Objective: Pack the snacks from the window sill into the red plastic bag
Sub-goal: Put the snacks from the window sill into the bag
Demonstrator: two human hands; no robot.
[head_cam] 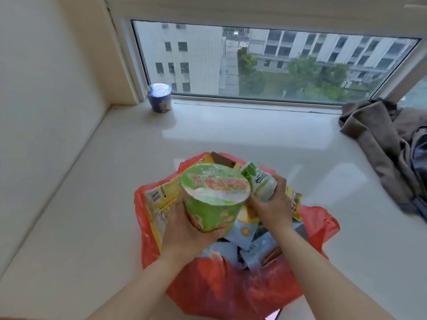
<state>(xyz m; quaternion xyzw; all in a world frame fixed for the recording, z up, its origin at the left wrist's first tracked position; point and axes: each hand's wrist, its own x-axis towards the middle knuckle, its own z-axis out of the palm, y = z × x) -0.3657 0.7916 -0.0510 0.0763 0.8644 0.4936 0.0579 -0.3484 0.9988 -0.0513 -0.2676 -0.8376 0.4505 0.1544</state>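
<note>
The red plastic bag [231, 287] lies open on the white window sill [231, 135], holding yellow and light blue snack packets. My left hand [182, 229] grips a green noodle cup [213, 197] from below, tilted over the bag's mouth. Beside it, my right hand [272, 204] holds a small white and green pack [258, 181] above the bag. A blue noodle cup [159, 97] stands upright in the far left corner of the sill, by the window.
A heap of brown and grey clothing [388, 153] lies on the sill at the right. The window pane [265, 61] closes the far side and a wall [46, 88] the left.
</note>
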